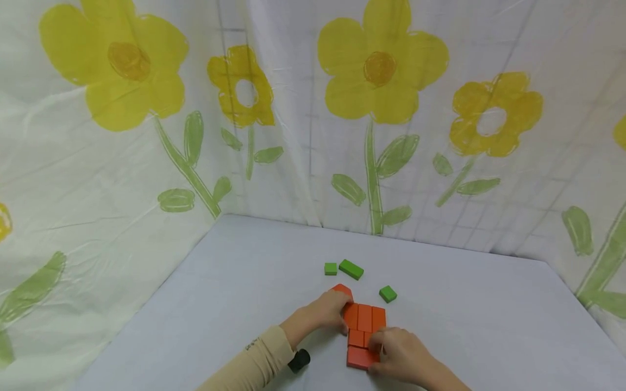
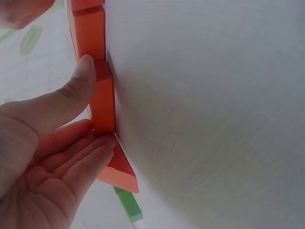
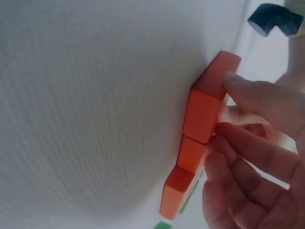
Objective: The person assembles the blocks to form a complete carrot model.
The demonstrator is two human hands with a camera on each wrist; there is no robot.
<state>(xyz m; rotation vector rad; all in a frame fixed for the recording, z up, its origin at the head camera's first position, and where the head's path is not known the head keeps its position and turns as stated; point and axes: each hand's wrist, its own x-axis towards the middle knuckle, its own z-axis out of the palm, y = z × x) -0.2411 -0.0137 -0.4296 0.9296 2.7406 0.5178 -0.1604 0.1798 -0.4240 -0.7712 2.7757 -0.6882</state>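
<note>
Red-orange wooden blocks point(image 1: 364, 317) lie fitted together flat on the table. My left hand point(image 1: 325, 312) rests along their left side, thumb and fairly straight fingers touching the edges. In the left wrist view the fingertips are against a slanted orange block point(image 2: 121, 169) and the thumb point(image 2: 81, 78) presses the side higher up. My right hand point(image 1: 403, 353) pinches the nearest red rectangular block point(image 1: 358, 357) at its right end. In the right wrist view its thumb point(image 3: 243, 88) is on that block and the other fingers are curled beside the row.
Beyond the blocks lie two small green blocks point(image 1: 388, 294) and a longer green block point(image 1: 351, 269). A black cuff-like piece point(image 1: 299, 360) is by my left sleeve point(image 1: 259, 355). A curtain with yellow flowers point(image 1: 381, 68) hangs around the white table point(image 1: 235, 260).
</note>
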